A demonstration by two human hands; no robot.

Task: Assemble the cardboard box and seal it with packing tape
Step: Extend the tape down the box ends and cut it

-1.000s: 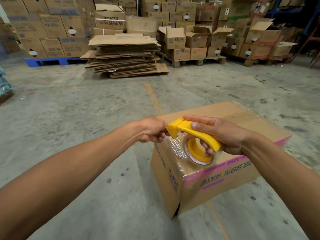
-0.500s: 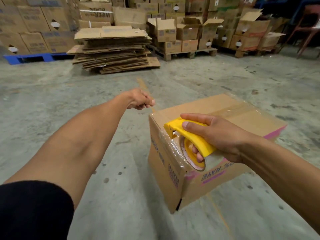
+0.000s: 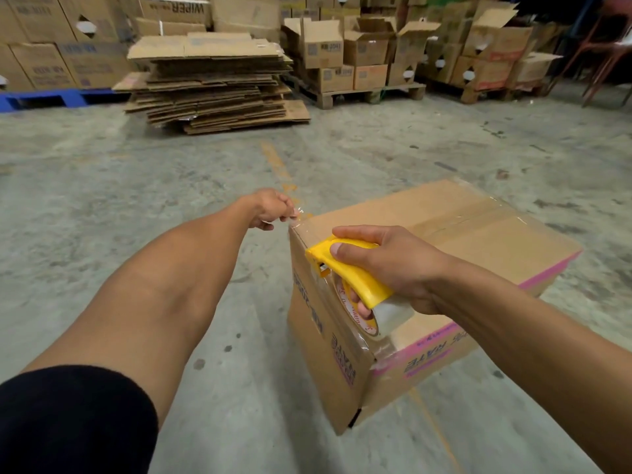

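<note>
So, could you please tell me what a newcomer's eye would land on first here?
The yellow tape dispenser, gripped by the right hand at the near top edge of the box on the concrete floor. Next, the left hand pinching a strip of clear tape at the box's left corner. Behind, a stack of flattened cardboard.

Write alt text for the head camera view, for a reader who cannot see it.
A person's right hand holds a yellow tape dispenser against the near top edge of a closed cardboard box on a concrete floor, while the left hand pinches clear tape at the box's corner. Flattened cardboard and stacked boxes sit behind.
</note>
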